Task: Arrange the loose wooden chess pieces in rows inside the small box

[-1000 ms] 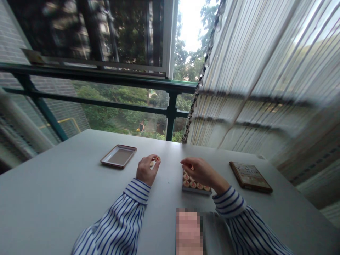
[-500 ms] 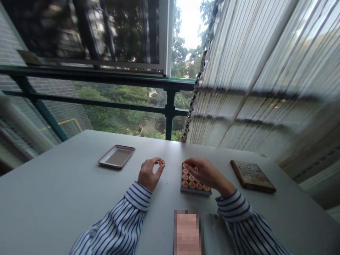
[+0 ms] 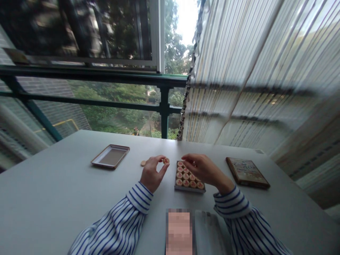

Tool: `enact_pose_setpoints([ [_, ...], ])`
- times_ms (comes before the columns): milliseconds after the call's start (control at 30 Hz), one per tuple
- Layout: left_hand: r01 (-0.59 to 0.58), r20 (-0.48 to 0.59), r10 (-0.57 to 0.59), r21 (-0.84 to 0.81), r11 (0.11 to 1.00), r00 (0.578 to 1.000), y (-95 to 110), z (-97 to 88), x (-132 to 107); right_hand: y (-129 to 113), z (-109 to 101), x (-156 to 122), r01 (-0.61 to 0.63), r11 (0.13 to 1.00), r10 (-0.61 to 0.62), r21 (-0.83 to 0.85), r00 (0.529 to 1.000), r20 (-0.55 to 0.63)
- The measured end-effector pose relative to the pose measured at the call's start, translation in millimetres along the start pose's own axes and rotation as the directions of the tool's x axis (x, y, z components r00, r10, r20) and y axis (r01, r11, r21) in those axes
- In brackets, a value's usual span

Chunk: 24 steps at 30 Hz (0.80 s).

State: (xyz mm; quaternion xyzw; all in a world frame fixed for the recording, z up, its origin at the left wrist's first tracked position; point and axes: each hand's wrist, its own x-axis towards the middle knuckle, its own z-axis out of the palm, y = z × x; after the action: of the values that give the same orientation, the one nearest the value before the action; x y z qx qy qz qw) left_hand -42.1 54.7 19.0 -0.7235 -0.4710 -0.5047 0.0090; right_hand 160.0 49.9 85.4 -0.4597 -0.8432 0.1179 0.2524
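My left hand point(image 3: 153, 173) pinches a round wooden Chinese chess piece point(image 3: 166, 161) with a red character, raised above the table between thumb and forefinger. Another pale disc point(image 3: 143, 163) lies on the table just behind that hand. To the right sits a shallow square box point(image 3: 190, 190) packed with rows of wooden pieces bearing red characters. Over its far right part hovers my right hand point(image 3: 205, 170), hiding some pieces. Its thumb and forefinger are apart near the box's far left corner, and I see nothing between them.
A shallow tray-like lid point(image 3: 111, 157) lies at the left on the white table point(image 3: 66, 191). On the right rests a brown-edged flat case point(image 3: 248, 172) with a printed top. Near the front edge are a blurred-out patch point(image 3: 179, 232) and a translucent object point(image 3: 208, 230).
My view has turned slightly right. The right fingers have drawn up off the box's far left corner, uncovering pieces there. A loose disc now shows behind my left hand, which still holds its piece.
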Motion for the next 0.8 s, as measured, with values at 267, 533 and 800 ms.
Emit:
enact_pose_setpoints([
  [267, -0.020, 0.005, 0.020, -0.064, 0.998, 1.000, 20.7, 9.8, 21.3, 2.1, -6.2, -0.5, -0.011, 1.000, 0.012, 0.015, 0.998, -0.055],
  [533, -0.069, 0.070, 0.081, -0.150, 0.986, 0.994, 34.5, 21.6, 24.1, 6.1, -11.0, 0.3, -0.033, 0.999, 0.037, 0.042, 0.993, -0.112],
  [800, -0.085, 0.113, 0.107, -0.182, 0.980, 0.988, 36.0, 25.8, 17.2, 10.4, -5.0, 2.7, -0.069, 0.983, 0.087, 0.168, 0.991, -0.100],
])
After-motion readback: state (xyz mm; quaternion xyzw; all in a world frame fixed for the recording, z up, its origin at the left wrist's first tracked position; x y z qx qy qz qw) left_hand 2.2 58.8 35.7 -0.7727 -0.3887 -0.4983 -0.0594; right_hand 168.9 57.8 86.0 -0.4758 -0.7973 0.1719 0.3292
